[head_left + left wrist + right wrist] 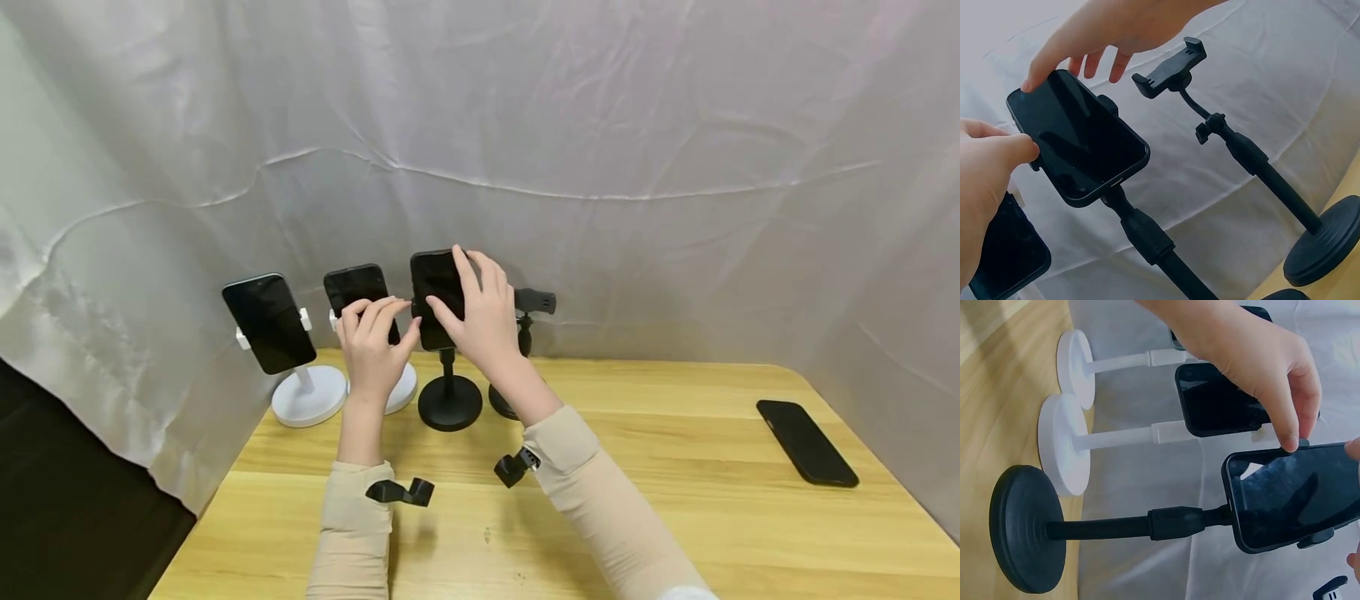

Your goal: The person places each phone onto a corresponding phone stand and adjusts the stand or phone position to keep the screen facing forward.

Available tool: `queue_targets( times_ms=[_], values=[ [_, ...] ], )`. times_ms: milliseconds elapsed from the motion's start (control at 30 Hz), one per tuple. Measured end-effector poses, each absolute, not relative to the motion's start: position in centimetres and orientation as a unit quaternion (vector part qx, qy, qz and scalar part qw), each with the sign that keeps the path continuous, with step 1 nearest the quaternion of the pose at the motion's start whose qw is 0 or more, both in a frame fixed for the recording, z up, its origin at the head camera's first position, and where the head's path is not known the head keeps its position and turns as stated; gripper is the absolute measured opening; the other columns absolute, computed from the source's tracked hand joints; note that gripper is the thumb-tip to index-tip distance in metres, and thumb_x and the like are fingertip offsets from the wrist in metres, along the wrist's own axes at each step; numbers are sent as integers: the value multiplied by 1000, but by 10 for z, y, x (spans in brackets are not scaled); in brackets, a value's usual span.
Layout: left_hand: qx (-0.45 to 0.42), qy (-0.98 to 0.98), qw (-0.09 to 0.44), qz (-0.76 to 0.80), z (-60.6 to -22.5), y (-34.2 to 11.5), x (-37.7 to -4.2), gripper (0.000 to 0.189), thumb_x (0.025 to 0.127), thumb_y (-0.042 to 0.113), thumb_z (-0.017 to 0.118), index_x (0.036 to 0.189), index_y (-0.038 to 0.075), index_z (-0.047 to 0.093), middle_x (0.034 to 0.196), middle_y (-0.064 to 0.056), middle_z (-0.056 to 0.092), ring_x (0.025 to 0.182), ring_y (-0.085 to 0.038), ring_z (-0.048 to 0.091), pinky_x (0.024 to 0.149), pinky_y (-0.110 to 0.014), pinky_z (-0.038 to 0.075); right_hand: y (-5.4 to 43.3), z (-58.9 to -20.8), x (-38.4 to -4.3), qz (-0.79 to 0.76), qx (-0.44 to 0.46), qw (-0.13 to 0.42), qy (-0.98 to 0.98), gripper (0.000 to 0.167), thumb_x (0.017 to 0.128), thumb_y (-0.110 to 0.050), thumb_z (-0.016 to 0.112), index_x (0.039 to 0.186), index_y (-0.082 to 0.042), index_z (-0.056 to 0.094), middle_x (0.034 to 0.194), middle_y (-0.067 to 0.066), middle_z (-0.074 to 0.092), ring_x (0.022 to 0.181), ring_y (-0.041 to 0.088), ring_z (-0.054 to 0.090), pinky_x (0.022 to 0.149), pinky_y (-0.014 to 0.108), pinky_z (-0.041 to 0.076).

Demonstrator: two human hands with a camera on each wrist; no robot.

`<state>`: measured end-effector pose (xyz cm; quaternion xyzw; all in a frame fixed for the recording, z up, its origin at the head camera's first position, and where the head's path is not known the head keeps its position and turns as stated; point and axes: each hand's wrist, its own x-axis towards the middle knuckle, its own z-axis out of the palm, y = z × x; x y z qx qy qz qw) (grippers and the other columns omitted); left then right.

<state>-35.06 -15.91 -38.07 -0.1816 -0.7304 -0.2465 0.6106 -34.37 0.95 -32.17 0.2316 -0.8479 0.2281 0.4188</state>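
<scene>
A black smartphone [435, 279] sits upright in the clamp of a black phone stand [450, 406]. My left hand [372, 354] pinches the clamp's side arm [1304, 443] at the phone's left edge, thumb and forefinger together. From the other side my right hand [491, 321] holds the phone near its top, one fingertip on the upper edge. In the left wrist view, its other fingers [1092, 64] reach behind the phone. The opposite clamp arm [1108, 104] lies along the phone's right edge.
Left of it, two white stands [309, 397] carry phones [272, 323]. Close on the right stands another black stand with a vacant clamp [536, 301]. Another phone [807, 442] lies at the right of the wooden table [637, 417]. A grey curtain [637, 258] hangs behind.
</scene>
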Motion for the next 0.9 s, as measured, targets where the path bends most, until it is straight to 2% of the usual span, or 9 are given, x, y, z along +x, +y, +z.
queue_targets(
  times_ms=[200, 500, 667, 900],
  values=[
    [-179, -730, 613, -244, -378, -157, -350, 23, 81, 20, 78, 99, 7, 74, 104, -12, 72, 99, -36, 51, 86, -54, 34, 18, -322, -332, 262, 231, 417, -839, 67, 92, -41, 65, 148, -12, 41, 143, 14, 44, 134, 33, 40, 103, 53, 39],
    [-169, -734, 611, -244, -378, -155, -351, 22, 82, 21, 77, 99, 8, 74, 104, -11, 72, 100, -35, 51, 87, -54, 34, 40, -336, -322, 301, 223, 456, -807, 59, 89, -32, 70, 140, -9, 51, 139, 16, 48, 131, 35, 41, 108, 52, 34],
    [-168, -735, 607, -253, -379, -154, -351, 21, 82, 21, 76, 98, 8, 73, 103, -12, 71, 100, -34, 51, 88, -55, 34, 54, -344, -317, 320, 212, 460, -801, 55, 89, -30, 70, 137, -9, 53, 138, 17, 48, 130, 36, 40, 109, 51, 32],
    [-170, -733, 607, -256, -379, -154, -351, 21, 82, 20, 76, 98, 7, 72, 104, -11, 71, 100, -35, 51, 88, -55, 34, 71, -351, -312, 329, 195, 469, -796, 53, 88, -26, 72, 134, -5, 55, 136, 21, 47, 128, 38, 39, 108, 51, 32]
  ],
)
